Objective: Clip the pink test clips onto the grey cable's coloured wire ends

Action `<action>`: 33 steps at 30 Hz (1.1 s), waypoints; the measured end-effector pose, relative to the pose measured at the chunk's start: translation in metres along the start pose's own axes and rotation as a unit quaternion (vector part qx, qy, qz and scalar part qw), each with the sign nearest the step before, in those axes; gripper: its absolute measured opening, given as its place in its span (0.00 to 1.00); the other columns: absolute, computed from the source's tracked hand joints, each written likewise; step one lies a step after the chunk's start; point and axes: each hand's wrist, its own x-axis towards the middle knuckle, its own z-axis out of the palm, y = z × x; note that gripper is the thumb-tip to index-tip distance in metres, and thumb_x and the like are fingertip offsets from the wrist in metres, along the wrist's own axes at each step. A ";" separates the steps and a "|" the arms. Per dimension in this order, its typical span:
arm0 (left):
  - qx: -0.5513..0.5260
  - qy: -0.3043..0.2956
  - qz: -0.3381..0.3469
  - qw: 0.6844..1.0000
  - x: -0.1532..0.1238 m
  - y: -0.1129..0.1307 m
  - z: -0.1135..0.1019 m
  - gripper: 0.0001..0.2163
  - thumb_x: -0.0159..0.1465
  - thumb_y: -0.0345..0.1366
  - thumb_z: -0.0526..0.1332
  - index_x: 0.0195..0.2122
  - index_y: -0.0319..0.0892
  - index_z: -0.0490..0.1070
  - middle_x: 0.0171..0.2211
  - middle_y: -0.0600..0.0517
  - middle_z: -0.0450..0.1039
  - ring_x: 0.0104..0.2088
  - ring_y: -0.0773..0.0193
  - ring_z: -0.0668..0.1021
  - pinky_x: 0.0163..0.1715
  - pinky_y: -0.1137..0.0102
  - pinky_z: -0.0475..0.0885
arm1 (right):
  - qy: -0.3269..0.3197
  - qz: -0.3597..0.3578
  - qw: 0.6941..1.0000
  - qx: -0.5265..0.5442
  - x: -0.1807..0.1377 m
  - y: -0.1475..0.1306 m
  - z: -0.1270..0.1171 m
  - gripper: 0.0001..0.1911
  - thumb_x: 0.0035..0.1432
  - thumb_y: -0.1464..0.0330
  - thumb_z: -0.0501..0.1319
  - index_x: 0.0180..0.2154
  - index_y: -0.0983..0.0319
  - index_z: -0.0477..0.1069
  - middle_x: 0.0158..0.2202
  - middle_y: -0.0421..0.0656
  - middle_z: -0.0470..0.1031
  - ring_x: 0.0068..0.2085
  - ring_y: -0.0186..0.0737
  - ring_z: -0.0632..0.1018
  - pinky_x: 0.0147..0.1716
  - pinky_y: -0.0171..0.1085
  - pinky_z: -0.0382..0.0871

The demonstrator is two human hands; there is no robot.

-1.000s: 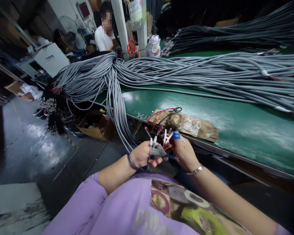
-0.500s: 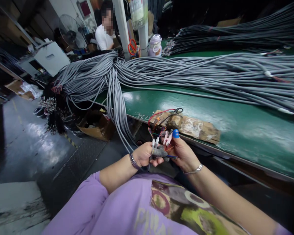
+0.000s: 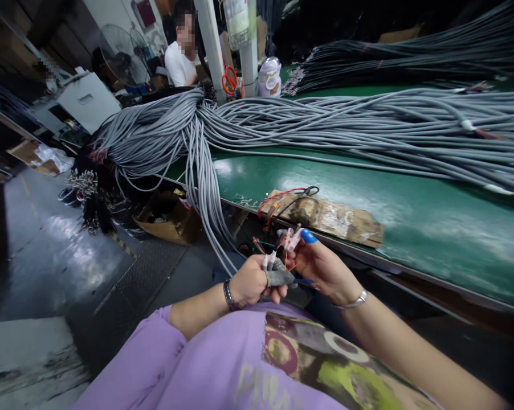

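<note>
My left hand (image 3: 249, 282) is closed around the ends of grey cables (image 3: 272, 258), with grey covers on its thumb and finger. White bands ring the cable ends, and thin coloured wires (image 3: 259, 245) fan out above them. Just to the right, my right hand (image 3: 325, 266), with a blue cover on its thumb, pinches a small pale pink clip-like plastic piece (image 3: 292, 239). That piece is at the coloured wires; whether it grips one I cannot tell. A blue wire (image 3: 304, 281) sticks out between the hands.
A worn wooden block (image 3: 342, 222) with red and black leads lies at the front edge of the green bench (image 3: 248, 176). Behind it stretches a thick bundle of grey cables (image 3: 325, 122), some hanging over the edge. A cardboard box (image 3: 165, 219) sits below left. Another person (image 3: 180, 62) is at the back.
The pink piece has tilted over, and my right hand has turned a little and shifted slightly right. My left hand has moved slightly down and left, still gripping the cables.
</note>
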 end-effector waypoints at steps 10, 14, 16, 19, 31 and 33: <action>-0.034 0.070 0.058 0.995 0.006 -0.007 0.011 0.21 0.47 0.51 0.70 0.25 0.39 0.66 0.17 0.55 0.70 0.13 0.72 0.70 0.11 0.77 0.52 | 0.043 0.015 0.999 0.027 0.007 0.004 -0.005 0.17 0.54 0.52 0.67 0.34 0.59 0.76 0.29 0.41 0.79 0.27 0.36 0.77 0.28 0.34 0.75; -0.031 0.076 0.056 0.995 0.010 -0.009 0.012 0.20 0.48 0.50 0.70 0.25 0.38 0.66 0.17 0.55 0.70 0.12 0.72 0.69 0.11 0.77 0.52 | 0.060 0.004 0.998 0.037 0.009 0.005 -0.002 0.16 0.53 0.52 0.68 0.32 0.59 0.77 0.27 0.41 0.79 0.26 0.37 0.76 0.28 0.35 0.75; -0.021 0.073 0.047 0.996 0.011 -0.010 0.013 0.21 0.48 0.51 0.70 0.24 0.38 0.66 0.17 0.55 0.69 0.12 0.72 0.69 0.11 0.77 0.51 | 0.059 0.000 0.998 0.031 0.009 0.006 -0.001 0.18 0.53 0.51 0.67 0.31 0.60 0.77 0.27 0.41 0.79 0.25 0.37 0.76 0.27 0.35 0.74; -0.008 0.071 0.037 0.997 0.012 -0.010 0.013 0.21 0.48 0.52 0.69 0.25 0.38 0.66 0.17 0.54 0.69 0.13 0.72 0.70 0.12 0.77 0.51 | 0.042 0.000 0.999 0.015 0.008 0.007 0.001 0.21 0.53 0.48 0.65 0.31 0.60 0.77 0.27 0.42 0.78 0.24 0.37 0.75 0.24 0.35 0.72; -0.042 0.080 0.036 0.995 -0.005 -0.010 0.010 0.21 0.45 0.50 0.72 0.24 0.39 0.66 0.17 0.54 0.70 0.13 0.70 0.71 0.11 0.78 0.53 | 0.072 0.014 0.997 0.023 0.006 0.003 -0.003 0.14 0.53 0.56 0.69 0.35 0.59 0.78 0.31 0.41 0.80 0.27 0.34 0.76 0.28 0.33 0.74; -0.058 0.094 0.050 0.993 -0.005 -0.010 0.010 0.21 0.45 0.50 0.71 0.24 0.39 0.65 0.17 0.54 0.70 0.12 0.70 0.71 0.11 0.78 0.53 | 0.093 -0.006 0.996 0.011 0.006 0.004 -0.003 0.13 0.53 0.57 0.69 0.34 0.60 0.78 0.31 0.41 0.79 0.28 0.34 0.76 0.28 0.32 0.73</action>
